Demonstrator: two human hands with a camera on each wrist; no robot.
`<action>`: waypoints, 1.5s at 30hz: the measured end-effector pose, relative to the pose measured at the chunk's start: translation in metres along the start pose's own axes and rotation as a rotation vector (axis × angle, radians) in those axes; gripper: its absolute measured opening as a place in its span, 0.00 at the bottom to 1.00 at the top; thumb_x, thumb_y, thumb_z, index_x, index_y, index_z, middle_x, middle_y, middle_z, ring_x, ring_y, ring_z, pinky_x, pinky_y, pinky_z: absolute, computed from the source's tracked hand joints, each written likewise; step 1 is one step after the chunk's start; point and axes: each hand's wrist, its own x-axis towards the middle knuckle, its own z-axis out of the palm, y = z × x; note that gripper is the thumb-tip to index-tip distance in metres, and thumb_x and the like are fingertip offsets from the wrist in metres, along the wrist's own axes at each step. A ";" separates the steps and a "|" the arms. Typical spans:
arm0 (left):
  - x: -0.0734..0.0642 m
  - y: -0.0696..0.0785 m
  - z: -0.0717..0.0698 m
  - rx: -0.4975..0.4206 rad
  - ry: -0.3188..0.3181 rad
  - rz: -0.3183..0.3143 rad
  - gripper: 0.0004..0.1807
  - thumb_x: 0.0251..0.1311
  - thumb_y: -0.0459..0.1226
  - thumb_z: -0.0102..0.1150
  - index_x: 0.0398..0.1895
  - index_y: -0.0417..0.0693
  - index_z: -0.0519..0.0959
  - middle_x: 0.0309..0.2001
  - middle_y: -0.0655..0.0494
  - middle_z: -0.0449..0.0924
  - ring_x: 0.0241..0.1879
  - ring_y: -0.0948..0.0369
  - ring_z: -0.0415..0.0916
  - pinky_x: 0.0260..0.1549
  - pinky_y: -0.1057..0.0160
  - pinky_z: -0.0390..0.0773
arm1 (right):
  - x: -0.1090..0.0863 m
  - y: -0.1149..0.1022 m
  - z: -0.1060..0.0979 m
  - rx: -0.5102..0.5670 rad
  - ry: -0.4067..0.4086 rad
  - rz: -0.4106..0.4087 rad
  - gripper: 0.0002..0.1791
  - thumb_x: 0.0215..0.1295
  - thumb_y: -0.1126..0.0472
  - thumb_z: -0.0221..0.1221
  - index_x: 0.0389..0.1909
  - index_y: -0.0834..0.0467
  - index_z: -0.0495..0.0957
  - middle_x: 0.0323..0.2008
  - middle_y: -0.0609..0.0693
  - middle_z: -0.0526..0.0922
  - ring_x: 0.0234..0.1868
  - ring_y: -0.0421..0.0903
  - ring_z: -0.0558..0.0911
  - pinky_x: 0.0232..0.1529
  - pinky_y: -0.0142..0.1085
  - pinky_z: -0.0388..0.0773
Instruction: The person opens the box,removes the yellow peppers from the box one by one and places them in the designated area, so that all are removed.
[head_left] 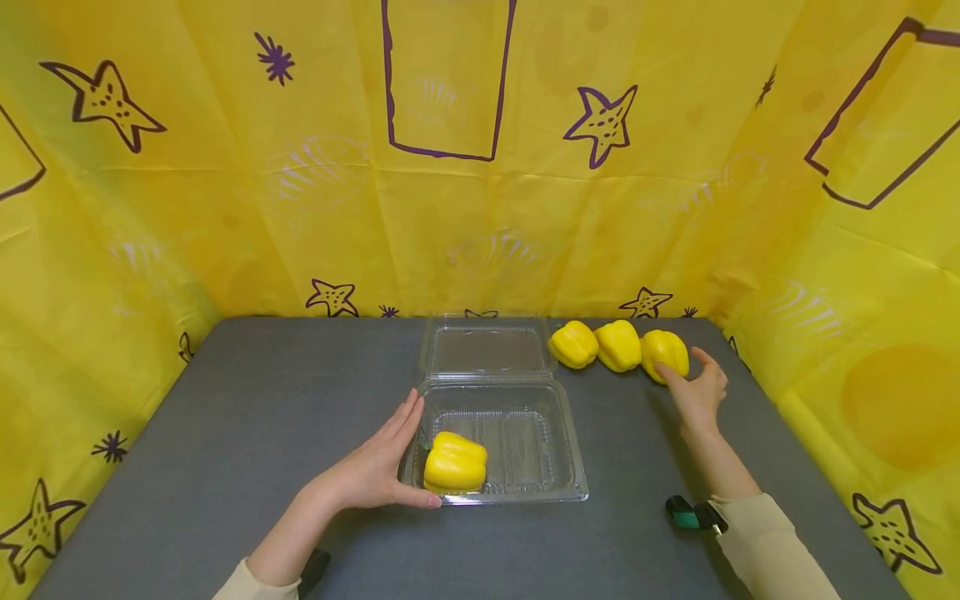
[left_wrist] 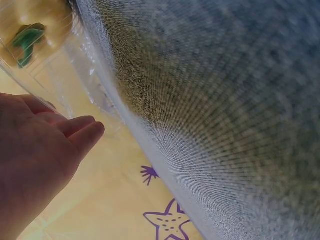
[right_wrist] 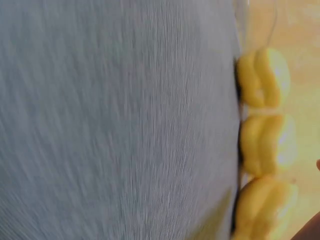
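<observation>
A clear plastic clamshell box (head_left: 573, 433) lies on the grey table with its lid folded back. In its left front corner sits a yellow bell pepper (head_left: 455, 461), its green stem facing left. My left hand (head_left: 375, 462) rests along the box's left side, fingers extended and thumb at the front rim; the left wrist view also has this hand (left_wrist: 47, 145) beside the clear wall. At the back right my right hand (head_left: 701, 396) is spread at the rightmost yellow bell pepper (head_left: 664, 350), thumb overlapping its front and fingers just past its right side.
Two more yellow bell peppers, a middle one (head_left: 618, 346) and a left one (head_left: 573, 344), stand in a row with it, right of the raised lid (head_left: 487, 350). A yellow patterned cloth (head_left: 480, 208) hangs behind the table (head_left: 300, 400) and at both sides.
</observation>
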 end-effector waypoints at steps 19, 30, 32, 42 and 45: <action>0.001 0.003 -0.002 -0.003 -0.005 0.000 0.75 0.38 0.67 0.71 0.78 0.44 0.35 0.78 0.52 0.25 0.76 0.49 0.33 0.68 0.41 0.50 | -0.074 -0.042 0.034 0.165 -0.403 -0.075 0.44 0.64 0.61 0.64 0.75 0.57 0.50 0.74 0.57 0.41 0.72 0.58 0.50 0.69 0.49 0.59; 0.000 0.003 -0.002 0.007 0.008 0.017 0.74 0.39 0.67 0.70 0.78 0.42 0.36 0.78 0.49 0.26 0.75 0.46 0.34 0.67 0.39 0.51 | -0.110 -0.057 0.049 0.191 -0.602 -0.149 0.40 0.62 0.63 0.65 0.72 0.55 0.56 0.73 0.54 0.46 0.69 0.62 0.60 0.66 0.54 0.63; 0.000 0.003 -0.002 0.008 0.010 0.019 0.74 0.39 0.67 0.70 0.78 0.41 0.37 0.78 0.48 0.26 0.75 0.46 0.34 0.67 0.39 0.51 | -0.115 -0.058 0.053 0.187 -0.637 -0.162 0.40 0.61 0.63 0.66 0.71 0.54 0.58 0.72 0.53 0.47 0.69 0.61 0.59 0.65 0.54 0.64; 0.000 0.001 0.000 0.003 0.006 0.016 0.74 0.39 0.67 0.71 0.78 0.42 0.36 0.78 0.49 0.26 0.75 0.46 0.34 0.67 0.40 0.51 | -0.133 -0.052 0.070 0.185 -0.765 -0.194 0.39 0.59 0.63 0.68 0.69 0.51 0.62 0.71 0.53 0.52 0.71 0.60 0.56 0.63 0.51 0.67; 0.000 0.001 0.000 0.000 0.005 0.014 0.74 0.39 0.66 0.71 0.78 0.42 0.36 0.78 0.48 0.26 0.75 0.46 0.34 0.67 0.40 0.51 | -0.137 -0.049 0.075 0.181 -0.800 -0.203 0.39 0.57 0.63 0.69 0.69 0.51 0.63 0.70 0.54 0.54 0.69 0.62 0.59 0.62 0.51 0.69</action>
